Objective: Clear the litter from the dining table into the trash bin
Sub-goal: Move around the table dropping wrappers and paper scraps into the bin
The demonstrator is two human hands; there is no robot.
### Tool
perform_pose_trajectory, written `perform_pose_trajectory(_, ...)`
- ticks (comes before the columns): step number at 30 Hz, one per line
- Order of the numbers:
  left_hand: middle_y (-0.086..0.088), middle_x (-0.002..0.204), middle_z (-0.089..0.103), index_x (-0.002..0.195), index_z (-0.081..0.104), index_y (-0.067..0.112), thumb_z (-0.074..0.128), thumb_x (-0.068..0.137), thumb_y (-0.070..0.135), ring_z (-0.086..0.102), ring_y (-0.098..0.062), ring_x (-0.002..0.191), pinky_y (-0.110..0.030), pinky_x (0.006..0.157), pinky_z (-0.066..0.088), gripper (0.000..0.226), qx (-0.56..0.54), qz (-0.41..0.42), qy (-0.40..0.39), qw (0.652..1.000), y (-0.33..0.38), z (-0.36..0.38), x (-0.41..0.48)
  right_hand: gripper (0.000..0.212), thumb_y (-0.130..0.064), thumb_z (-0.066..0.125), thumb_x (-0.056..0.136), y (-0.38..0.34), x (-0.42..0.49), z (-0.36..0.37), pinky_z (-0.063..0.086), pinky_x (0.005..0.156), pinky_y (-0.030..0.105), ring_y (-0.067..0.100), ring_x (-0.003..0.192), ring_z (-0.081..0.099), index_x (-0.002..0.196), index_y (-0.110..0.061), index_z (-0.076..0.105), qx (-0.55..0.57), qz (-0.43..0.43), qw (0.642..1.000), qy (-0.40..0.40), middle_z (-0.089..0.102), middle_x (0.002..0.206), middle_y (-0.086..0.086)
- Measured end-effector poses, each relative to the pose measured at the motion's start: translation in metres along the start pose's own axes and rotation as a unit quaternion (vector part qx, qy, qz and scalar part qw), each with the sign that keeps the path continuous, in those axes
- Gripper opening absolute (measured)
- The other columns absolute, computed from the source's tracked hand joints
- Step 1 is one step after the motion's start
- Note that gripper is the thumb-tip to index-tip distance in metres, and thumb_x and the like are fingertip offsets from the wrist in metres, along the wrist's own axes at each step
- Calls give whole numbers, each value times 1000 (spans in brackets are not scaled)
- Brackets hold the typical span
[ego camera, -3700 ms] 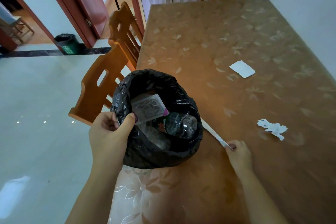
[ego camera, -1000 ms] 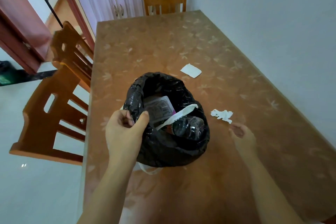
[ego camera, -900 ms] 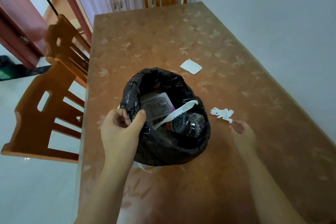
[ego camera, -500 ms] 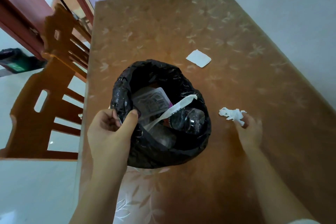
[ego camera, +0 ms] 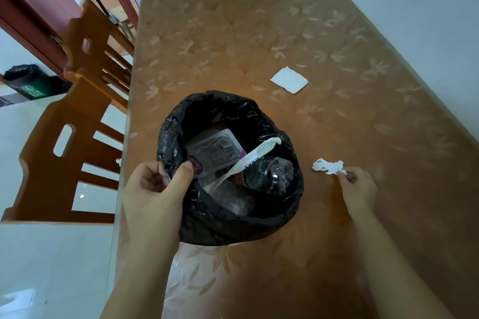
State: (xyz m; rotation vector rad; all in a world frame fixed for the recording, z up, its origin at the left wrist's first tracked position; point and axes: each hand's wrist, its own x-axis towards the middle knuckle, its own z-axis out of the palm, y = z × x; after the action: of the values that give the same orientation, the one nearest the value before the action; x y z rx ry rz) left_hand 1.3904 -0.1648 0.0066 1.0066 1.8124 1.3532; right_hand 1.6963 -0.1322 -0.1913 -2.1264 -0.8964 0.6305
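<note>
The person is picking up litter from the desk (ego camera: 259,41). The right hand (ego camera: 359,189) has its grip pinched on one end of a crumpled white paper (ego camera: 328,166). The paper lies on the desk near the right edge, just beside the trash bin (ego camera: 285,212). I think the next move is to lift the paper and drop it over the bin's rim, which is close by on the left.

The left hand (ego camera: 155,189) has its grip closed on the near left rim of the bin, thumb inside and fingers outside. The bin has a black bag in it. Inside are a clear plastic tray (ego camera: 212,151), a long white wrapper (ego camera: 254,158) and a squashed plastic bottle (ego camera: 269,175).

One more piece waits: a flat white paper square (ego camera: 289,79) farther up the desk, well apart from the bin.
</note>
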Motion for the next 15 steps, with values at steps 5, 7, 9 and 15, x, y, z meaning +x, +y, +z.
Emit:
perform_pose_trajectory(5,-35,83,51,68,47,10,69,56,45,52,-33,72,-62,75,49,43,-26,-4,-15,1000,-4,-8,-8,7,-16,64,79,-13,-25,-10,37,69,27,18,72,53,79,-21,59,58,-4,998,12,63,84,8)
perform_pose_trajectory(7,-35,83,51,69,45,7,69,57,44,54,-40,72,-62,74,49,45,-30,1,-19,999,-6,-13,-13,9,-16,65,78,-22,-38,-16,38,69,27,18,73,54,77,-23,58,84,-9,996,13,63,82,6)
perform_pose_trajectory(9,-35,81,51,71,43,3,69,57,43,54,-46,73,-62,73,49,49,-36,-3,-21,999,-9,-18,-17,9,-17,65,78,-33,-53,-23,38,66,26,18,73,55,77,-22,58,104,-20,994,18,63,80,5)
perform_pose_trajectory(15,-22,71,48,65,44,13,70,59,37,47,-30,66,-57,65,46,36,-69,-6,-37,997,-17,-42,-33,7,-15,66,78,-59,-106,-47,38,53,5,12,65,51,81,-18,60,166,-57,983,51,60,76,3)
